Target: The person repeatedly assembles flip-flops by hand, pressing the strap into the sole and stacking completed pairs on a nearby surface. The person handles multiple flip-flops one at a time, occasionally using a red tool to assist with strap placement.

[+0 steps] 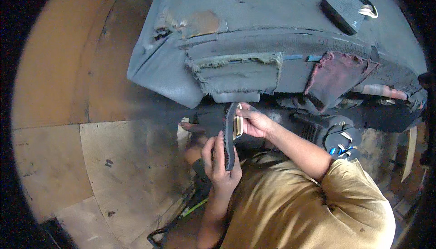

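A dark flip-flop sandal (230, 142) stands on edge between my two hands, its pale cream strap (238, 124) facing right. Its lower end is in my left hand (221, 160), with the fingers along the sole's left side. Farther up, my right hand (256, 122) grips it near the top end, next to the strap. Part of the strap is hidden by the right fingers. Both hands are in front of the dust-covered work table (272, 10), just below its near edge.
Another dark sandal with a cream strap (347, 10) lies on the table at the far right. Greyish cloth (240, 74) and reddish cloth (338, 78) hang over the table's front edge. Stacked sandals (340, 137) stand low at the right. Brown sheets (131, 171) cover the floor at left.
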`<action>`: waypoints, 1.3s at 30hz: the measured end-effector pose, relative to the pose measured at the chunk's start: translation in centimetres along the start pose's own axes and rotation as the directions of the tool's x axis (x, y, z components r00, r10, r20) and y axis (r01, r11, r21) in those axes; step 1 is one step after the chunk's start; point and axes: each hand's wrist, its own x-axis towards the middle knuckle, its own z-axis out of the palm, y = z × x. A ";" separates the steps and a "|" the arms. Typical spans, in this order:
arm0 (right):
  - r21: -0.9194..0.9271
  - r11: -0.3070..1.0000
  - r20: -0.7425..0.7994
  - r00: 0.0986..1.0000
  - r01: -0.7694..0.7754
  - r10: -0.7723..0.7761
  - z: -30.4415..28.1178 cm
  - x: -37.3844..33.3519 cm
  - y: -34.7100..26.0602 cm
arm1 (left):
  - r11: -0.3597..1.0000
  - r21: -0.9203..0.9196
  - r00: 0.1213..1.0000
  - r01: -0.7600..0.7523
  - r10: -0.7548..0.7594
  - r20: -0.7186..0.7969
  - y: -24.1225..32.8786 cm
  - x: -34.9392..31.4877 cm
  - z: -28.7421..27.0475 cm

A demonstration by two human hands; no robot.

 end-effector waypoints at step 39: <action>-0.894 -0.373 0.402 0.809 0.247 -0.429 6.6 -4.9 3.7 | 0.967 -0.054 0.952 0.250 -0.235 0.198 0.0 5.7 1.4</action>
